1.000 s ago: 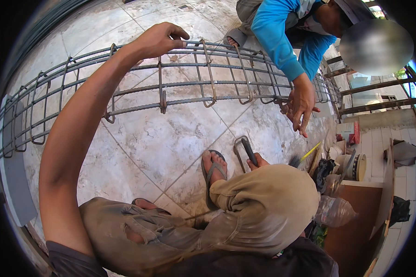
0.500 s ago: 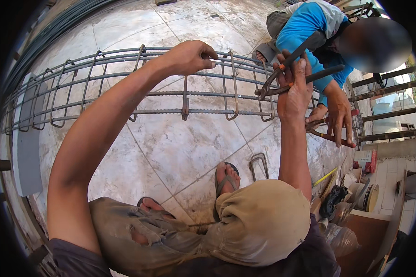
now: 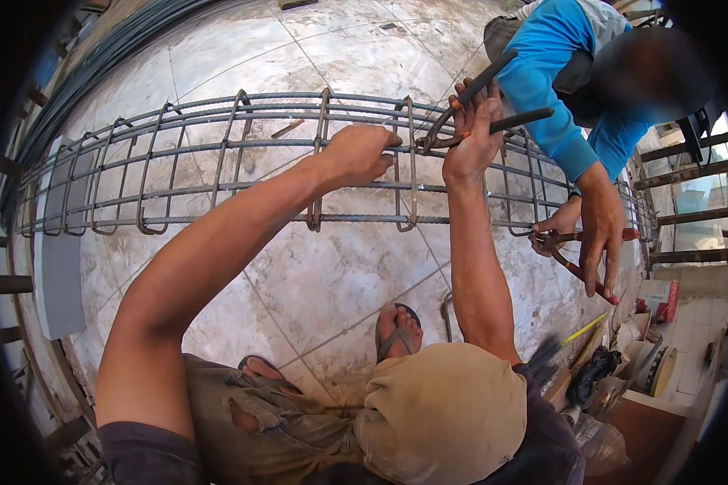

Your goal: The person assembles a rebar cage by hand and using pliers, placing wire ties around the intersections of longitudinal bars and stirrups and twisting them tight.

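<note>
A long rebar cage [image 3: 267,144] of ribbed bars and bent stirrups runs across in front of me. My left hand [image 3: 357,155] lies over its middle with the fingers curled and pinched beside a stirrup [image 3: 412,182]; whatever is between the fingertips is too small to make out. In my right hand [image 3: 471,153] I hold pincers [image 3: 501,123] with dark-sleeved handles spread apart. Their jaws [image 3: 430,145] are right at the same stirrup, a little right of my left fingertips. Whether the jaws touch the steel I cannot tell.
At the right, a co-worker in a blue sleeve [image 3: 542,61] works the cage with red-handled pincers [image 3: 586,275]. Long loose bars [image 3: 81,73] lie at the far left, near a grey block [image 3: 59,275]. Tubs and bags [image 3: 603,376] crowd the lower right.
My left hand has moved down and is curled closer to the stirrup. My right hand has brought the pincers leftward toward it. The co-worker's hands appear lower in the view.
</note>
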The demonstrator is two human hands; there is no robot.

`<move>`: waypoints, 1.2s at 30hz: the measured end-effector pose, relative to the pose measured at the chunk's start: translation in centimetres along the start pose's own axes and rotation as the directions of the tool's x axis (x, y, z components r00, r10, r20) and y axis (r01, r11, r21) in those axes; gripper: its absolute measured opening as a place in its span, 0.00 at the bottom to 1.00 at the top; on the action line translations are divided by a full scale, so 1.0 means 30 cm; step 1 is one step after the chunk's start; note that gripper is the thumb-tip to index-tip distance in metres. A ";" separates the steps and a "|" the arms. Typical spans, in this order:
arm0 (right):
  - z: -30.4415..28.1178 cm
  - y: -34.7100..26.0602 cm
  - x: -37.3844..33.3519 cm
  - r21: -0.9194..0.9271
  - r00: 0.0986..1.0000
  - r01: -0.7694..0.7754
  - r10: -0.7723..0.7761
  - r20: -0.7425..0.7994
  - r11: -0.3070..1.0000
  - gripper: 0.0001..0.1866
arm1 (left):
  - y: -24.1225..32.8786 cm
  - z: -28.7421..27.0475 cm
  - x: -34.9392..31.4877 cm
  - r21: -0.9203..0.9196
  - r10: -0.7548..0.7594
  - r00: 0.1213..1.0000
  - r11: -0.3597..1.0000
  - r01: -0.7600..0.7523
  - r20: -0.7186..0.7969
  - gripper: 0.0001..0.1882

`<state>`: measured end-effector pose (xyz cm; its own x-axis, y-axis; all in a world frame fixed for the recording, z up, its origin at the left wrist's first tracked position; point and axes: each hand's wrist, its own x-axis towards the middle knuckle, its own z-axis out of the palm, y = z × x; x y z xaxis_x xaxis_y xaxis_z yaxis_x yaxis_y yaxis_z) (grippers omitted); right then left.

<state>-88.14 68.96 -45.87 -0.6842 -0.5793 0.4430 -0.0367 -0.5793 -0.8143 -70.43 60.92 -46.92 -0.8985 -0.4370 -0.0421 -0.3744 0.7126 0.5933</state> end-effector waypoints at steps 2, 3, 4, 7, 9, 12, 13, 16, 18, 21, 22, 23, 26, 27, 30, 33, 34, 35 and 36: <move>-0.006 0.000 0.001 -0.015 0.998 0.018 -0.017 0.057 1.000 0.37 | -0.001 0.020 0.020 -0.067 0.019 0.999 0.998 -0.022 -0.036 0.21; -0.007 0.002 0.002 0.007 0.997 0.019 -0.019 0.070 1.000 0.37 | -0.001 0.027 0.028 -0.106 0.020 0.999 0.994 -0.025 -0.049 0.20; -0.007 0.005 0.003 0.025 0.997 0.014 -0.016 0.072 1.000 0.37 | -0.002 0.030 0.035 -0.143 0.012 0.998 0.990 -0.020 -0.055 0.19; 0.004 0.025 0.013 0.057 0.999 0.033 -0.035 0.041 0.998 0.36 | -0.008 0.031 0.054 -0.170 0.003 0.998 0.985 -0.013 -0.057 0.17; 0.012 0.037 0.022 0.047 0.999 0.031 -0.032 0.008 0.998 0.33 | -0.016 0.031 0.065 -0.178 -0.007 0.999 0.984 -0.001 -0.044 0.18; 0.024 0.042 0.045 0.035 1.000 -0.010 0.010 -0.012 0.999 0.27 | -0.034 0.032 0.077 -0.170 -0.025 1.000 0.985 0.026 0.008 0.18; 0.027 0.041 0.057 0.034 0.999 -0.031 0.031 -0.007 0.999 0.25 | -0.038 0.030 0.079 -0.176 -0.015 1.000 0.984 0.015 0.003 0.19; 0.045 0.039 0.092 0.034 0.992 -0.125 0.125 0.007 0.992 0.23 | -0.038 -0.023 0.097 -0.098 0.007 1.000 0.995 -0.006 0.014 0.20; 0.064 0.045 0.112 -0.011 0.986 -0.166 0.166 0.034 0.986 0.22 | -0.006 -0.094 0.138 -0.408 -0.200 0.962 0.906 0.110 -0.185 0.26; 0.094 0.064 0.124 -0.155 0.982 -0.165 0.177 0.072 0.974 0.24 | 0.088 -0.248 0.235 -0.494 -0.114 0.856 0.851 -0.178 -0.504 0.35; 0.106 0.074 0.123 -0.261 0.989 -0.121 0.138 0.046 0.958 0.24 | 0.138 -0.266 0.264 -0.486 0.011 0.849 0.816 -0.313 -0.528 0.36; 0.115 0.079 0.117 -0.337 0.995 -0.072 0.091 0.041 0.939 0.24 | 0.194 -0.283 0.304 -0.607 -0.109 0.862 0.753 -0.253 -0.495 0.45; 0.154 0.081 0.082 -0.349 0.995 0.098 -0.095 0.025 0.932 0.13 | 0.345 -0.263 0.375 -0.518 -0.195 0.853 0.850 -0.100 -0.484 0.61; 0.161 0.071 0.071 -0.360 0.997 0.072 -0.077 0.002 0.930 0.15 | 0.371 -0.260 0.384 -0.526 -0.219 0.818 0.842 -0.117 -0.532 0.51; 0.143 0.010 0.067 -0.460 0.999 0.048 -0.030 0.045 0.886 0.22 | 0.379 -0.266 0.384 -0.616 -0.180 0.841 0.759 -0.211 -0.510 0.30; 0.033 -0.081 0.122 -0.514 0.898 0.156 0.096 0.430 0.843 0.38 | 0.321 -0.291 0.368 -0.750 -0.060 0.913 0.593 -0.293 -0.404 0.22; -0.001 -0.104 0.151 -0.535 0.820 0.149 0.198 0.537 0.831 0.40 | 0.299 -0.295 0.363 -0.796 -0.019 0.929 0.521 -0.307 -0.370 0.21; -0.009 -0.102 0.173 -0.415 0.791 0.058 0.212 0.574 0.908 0.38 | 0.280 -0.297 0.367 -0.834 0.077 0.949 0.458 -0.306 -0.305 0.21; -0.016 -0.096 0.190 -0.314 0.769 -0.066 0.248 0.589 0.947 0.36 | 0.275 -0.288 0.385 -0.767 0.139 0.923 0.519 -0.377 -0.360 0.22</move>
<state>-92.28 67.58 -41.18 -0.1068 -0.9271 0.3593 -0.2181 -0.3307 -0.9182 -81.91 57.01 -35.57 -0.7987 -0.5014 0.3328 0.3205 0.1137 0.9404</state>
